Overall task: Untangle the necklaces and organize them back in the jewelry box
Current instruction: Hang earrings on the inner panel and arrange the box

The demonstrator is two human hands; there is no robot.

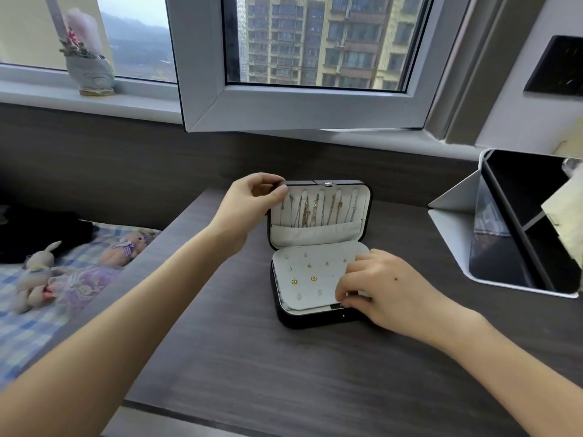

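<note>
left hand (252, 201) pinches the upright lid corner of the open black rectangular jewelry box (318, 320); right hand (383, 290) pinches its white earring panel (310, 275); thin chain necklaces (318, 209) hang inside the lid.

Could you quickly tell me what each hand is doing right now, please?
Left hand: holds the lid corner.
Right hand: pinches the earring panel edge.
</note>
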